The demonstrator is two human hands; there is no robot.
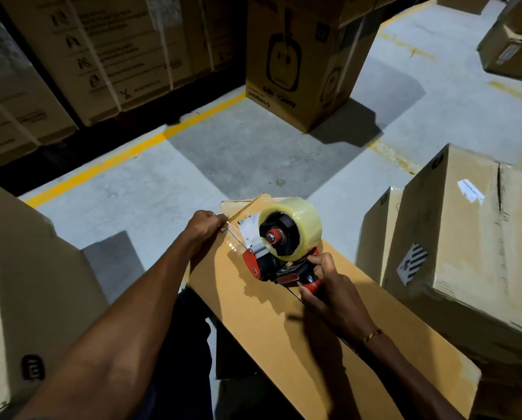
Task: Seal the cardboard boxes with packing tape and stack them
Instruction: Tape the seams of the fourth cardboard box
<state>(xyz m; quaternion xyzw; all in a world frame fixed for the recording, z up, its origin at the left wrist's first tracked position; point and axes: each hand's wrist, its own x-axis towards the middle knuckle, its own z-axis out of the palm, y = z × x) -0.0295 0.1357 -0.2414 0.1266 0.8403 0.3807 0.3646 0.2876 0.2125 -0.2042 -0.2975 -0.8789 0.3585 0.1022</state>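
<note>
Grey concrete floor (162,177) with a yellow painted line (126,153) — dark shadows across it.

Right hand (326,286) gripping tape dispenser (279,253) on long cardboard box (284,328), left hand (202,227) at its far edge.

Left of the left hand (203,227) and beyond it, bare concrete floor (150,189) lies open as far as the yellow line (126,153). Nearer the body on that side a tall carton (26,268) walls the way. Right of the right hand (329,286), stacked boxes (465,237) stand close. Ahead, past open floor, an upright printed carton (299,71) blocks the path.
</note>
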